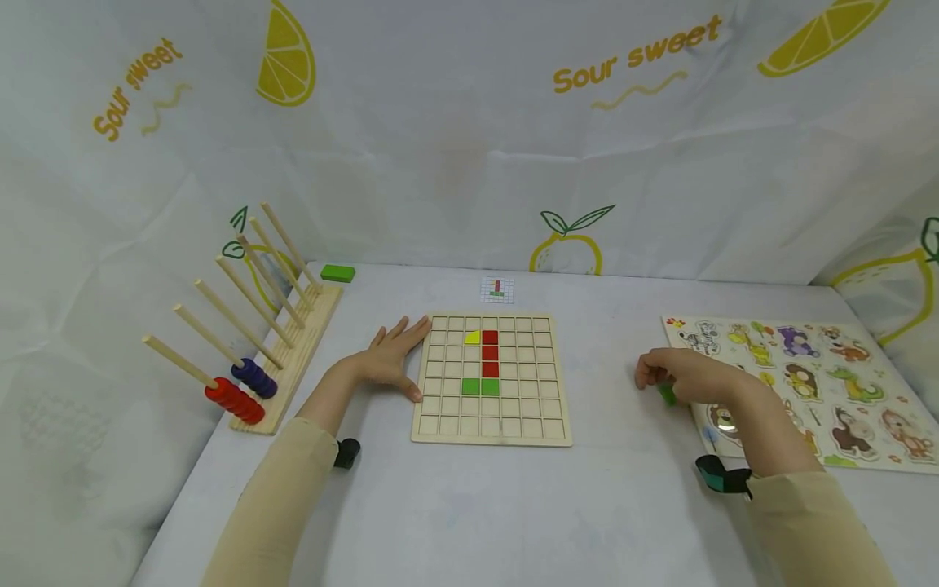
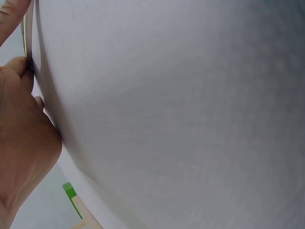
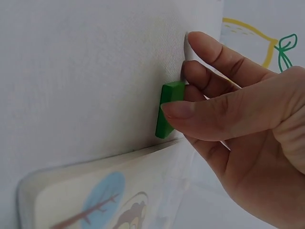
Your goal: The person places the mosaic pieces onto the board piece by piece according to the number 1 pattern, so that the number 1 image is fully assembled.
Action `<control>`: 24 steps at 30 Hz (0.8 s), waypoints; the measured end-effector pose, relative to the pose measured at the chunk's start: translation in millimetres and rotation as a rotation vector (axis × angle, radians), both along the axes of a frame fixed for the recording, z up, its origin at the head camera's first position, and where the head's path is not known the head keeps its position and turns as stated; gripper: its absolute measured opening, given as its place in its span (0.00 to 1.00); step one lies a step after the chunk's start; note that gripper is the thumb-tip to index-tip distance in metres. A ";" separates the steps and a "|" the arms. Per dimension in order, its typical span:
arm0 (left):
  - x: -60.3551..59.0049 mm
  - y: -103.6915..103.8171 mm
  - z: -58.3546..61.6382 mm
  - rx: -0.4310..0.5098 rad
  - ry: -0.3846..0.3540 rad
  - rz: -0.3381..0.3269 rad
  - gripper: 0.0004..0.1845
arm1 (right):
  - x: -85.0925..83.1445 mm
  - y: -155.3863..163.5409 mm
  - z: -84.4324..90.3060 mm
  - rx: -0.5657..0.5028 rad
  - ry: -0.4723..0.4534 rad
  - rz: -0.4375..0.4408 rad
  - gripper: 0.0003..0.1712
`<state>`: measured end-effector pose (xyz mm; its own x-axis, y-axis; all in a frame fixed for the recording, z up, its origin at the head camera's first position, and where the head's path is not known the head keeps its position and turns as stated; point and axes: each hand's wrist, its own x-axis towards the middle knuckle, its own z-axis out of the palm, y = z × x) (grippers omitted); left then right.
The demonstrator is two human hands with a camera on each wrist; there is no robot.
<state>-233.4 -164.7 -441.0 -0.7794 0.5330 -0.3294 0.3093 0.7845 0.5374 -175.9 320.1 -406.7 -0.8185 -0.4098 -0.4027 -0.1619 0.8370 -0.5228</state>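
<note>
- The right hand (image 1: pixel 678 377) is to the right of the grid board (image 1: pixel 491 379), well apart from it, and just left of the animal puzzle (image 1: pixel 866 359).
- Its grip is pinched on a small green block (image 3: pixel 167 110). The thumb (image 3: pixel 190 110) lies over one side and curled fingers (image 3: pixel 209 50) are behind it.
- The block is longer than it is wide. In the right wrist view one long edge rests on the white surface (image 1: pixel 469 505) and the block stands up on that edge. Its long way seems to run along the near edge of the puzzle, though this is hard to tell for sure.
- The board lies to the left of this block. The right hand is the one nearer the block, as it is already holding it.
- The left hand (image 1: pixel 389 359) lies flat at the left edge of the board, touching it. Its fingers are straight and spread, and it holds nothing.
- On the board, two green tiles (image 1: pixel 480 386) sit side by side in a row. Three red tiles (image 1: pixel 490 352) go up from the right green one, and a yellow tile (image 1: pixel 473 337) is just left of the top red one.
- Just behind the board is a tiny picture card (image 1: pixel 497 289).
- Far left of the board is a peg rack (image 1: pixel 286 359) with red rings (image 1: pixel 235 400) and blue rings (image 1: pixel 254 377).
- Behind the rack, at the back of the surface, lies another green block (image 1: pixel 337 273), flat, with its long way going left to right.
</note>
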 end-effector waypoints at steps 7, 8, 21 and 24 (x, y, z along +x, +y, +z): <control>-0.1 -0.4 -1.0 0.002 -0.003 -0.003 0.72 | -0.5 -2.8 0.8 0.014 0.031 -0.009 0.28; 0.0 -0.3 -0.9 0.002 -0.001 -0.004 0.72 | -0.9 -2.7 0.6 0.013 0.036 -0.011 0.28; 0.0 -0.5 -1.2 0.007 -0.002 -0.002 0.72 | -6.1 -2.9 -2.3 0.004 0.055 0.010 0.24; -0.3 -0.3 -1.5 0.003 -0.002 -0.002 0.72 | -6.5 -3.9 -2.0 -0.006 0.048 0.010 0.22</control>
<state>-233.7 -165.0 -442.5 -0.7780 0.5353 -0.3289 0.3099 0.7823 0.5404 -182.4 316.2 -408.7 -0.8326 -0.4207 -0.3603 -0.1958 0.8321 -0.5189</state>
